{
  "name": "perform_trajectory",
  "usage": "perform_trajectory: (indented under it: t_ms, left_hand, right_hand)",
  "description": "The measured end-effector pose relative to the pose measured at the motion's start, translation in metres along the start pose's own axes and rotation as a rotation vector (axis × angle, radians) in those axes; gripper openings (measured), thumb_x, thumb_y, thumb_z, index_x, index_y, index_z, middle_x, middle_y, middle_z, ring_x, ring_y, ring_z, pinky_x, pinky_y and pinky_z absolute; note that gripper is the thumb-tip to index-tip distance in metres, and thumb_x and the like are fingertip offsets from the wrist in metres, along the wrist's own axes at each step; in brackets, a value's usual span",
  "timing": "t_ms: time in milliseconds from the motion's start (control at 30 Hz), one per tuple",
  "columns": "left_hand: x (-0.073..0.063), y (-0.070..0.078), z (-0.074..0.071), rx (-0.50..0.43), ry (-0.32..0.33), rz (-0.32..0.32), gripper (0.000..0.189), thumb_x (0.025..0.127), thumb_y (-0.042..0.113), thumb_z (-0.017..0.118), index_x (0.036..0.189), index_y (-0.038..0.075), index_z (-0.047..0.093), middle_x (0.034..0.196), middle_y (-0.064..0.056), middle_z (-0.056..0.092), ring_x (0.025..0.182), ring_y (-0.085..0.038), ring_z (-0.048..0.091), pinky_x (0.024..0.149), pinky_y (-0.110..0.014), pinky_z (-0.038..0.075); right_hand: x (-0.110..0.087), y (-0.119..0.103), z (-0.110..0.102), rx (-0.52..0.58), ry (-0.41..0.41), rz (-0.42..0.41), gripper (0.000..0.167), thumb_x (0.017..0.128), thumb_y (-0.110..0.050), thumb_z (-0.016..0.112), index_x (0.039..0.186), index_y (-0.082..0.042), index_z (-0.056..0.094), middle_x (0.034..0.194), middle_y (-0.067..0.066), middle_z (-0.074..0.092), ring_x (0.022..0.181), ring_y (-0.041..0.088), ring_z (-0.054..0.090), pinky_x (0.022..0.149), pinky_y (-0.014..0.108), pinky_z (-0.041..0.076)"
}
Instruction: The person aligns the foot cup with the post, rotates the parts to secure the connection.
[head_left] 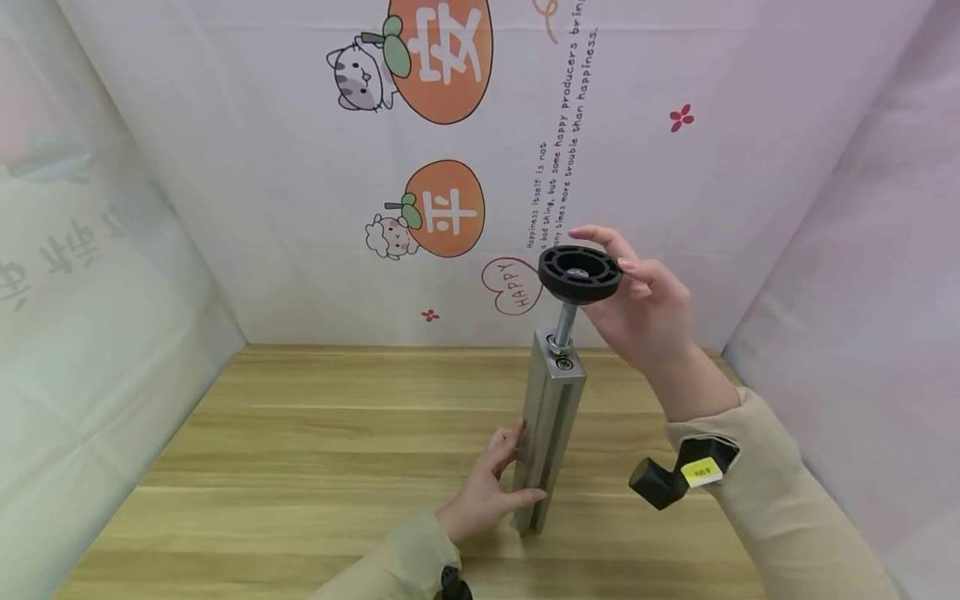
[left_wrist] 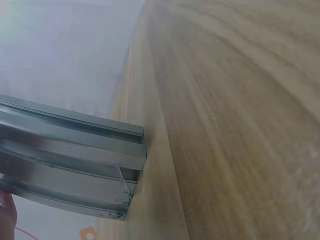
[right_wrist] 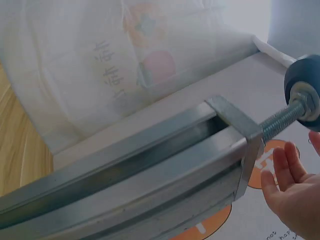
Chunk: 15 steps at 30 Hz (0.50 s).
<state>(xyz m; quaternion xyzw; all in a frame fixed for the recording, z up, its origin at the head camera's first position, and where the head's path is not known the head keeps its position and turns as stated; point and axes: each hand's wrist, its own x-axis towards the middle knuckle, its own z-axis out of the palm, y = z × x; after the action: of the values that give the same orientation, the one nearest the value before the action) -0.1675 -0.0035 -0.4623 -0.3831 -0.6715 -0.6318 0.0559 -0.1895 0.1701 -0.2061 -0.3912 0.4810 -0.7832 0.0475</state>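
Note:
An aluminium profile [head_left: 551, 417] stands upright, slightly tilted, its lower end at the tabletop in the left wrist view. My left hand [head_left: 487, 492] grips it low down, thumb across the near side and fingers on the left side. A threaded rod [head_left: 566, 323] with a nut rises from the end plate [head_left: 567, 365], which also carries screws. On top of the rod sits a round black levelling foot [head_left: 579, 273]. Beside that foot is my right hand [head_left: 648, 308], fingers loosely spread, thumb tip right at the rim. The right wrist view shows its relaxed fingers [right_wrist: 284, 170] near the rod.
Below is a wood-grain tabletop [head_left: 337, 433]. A white printed cloth [head_left: 300, 167] with orange cartoons and lettering forms the back wall, and pale cloth hangs on both sides. A black wrist camera [head_left: 682, 471] projects from the right sleeve.

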Motion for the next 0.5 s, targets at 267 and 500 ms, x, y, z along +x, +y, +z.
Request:
perform_trajectory:
  t_ms: [267, 500]
  left_hand:
    - [0.000, 0.001, 0.000, 0.011, 0.001, -0.009, 0.094, 0.081, 0.001, 0.072, 0.152, 0.021, 0.014, 0.117, -0.008, 0.042, 0.118, -0.018, 0.040, 0.106, -0.037, 0.037]
    - [0.001, 0.004, 0.000, 0.017, -0.001, -0.008, 0.093, 0.081, 0.001, 0.072, 0.152, 0.018, 0.014, 0.116, -0.008, 0.042, 0.117, -0.019, 0.041, 0.106, -0.037, 0.037]
  right_hand:
    - [0.006, 0.002, -0.014, 0.291, -0.173, 0.111, 0.042, 0.090, -0.016, 0.033, 0.132, -0.011, 0.036, 0.120, 0.012, 0.046, 0.116, 0.024, 0.045, 0.106, 0.034, 0.034]
    - [0.018, 0.009, -0.016, 0.563, -0.436, 0.144, 0.056, 0.082, -0.011, 0.040, 0.137, -0.005, 0.032, 0.128, 0.023, 0.045, 0.122, 0.033, 0.044, 0.112, 0.040, 0.028]
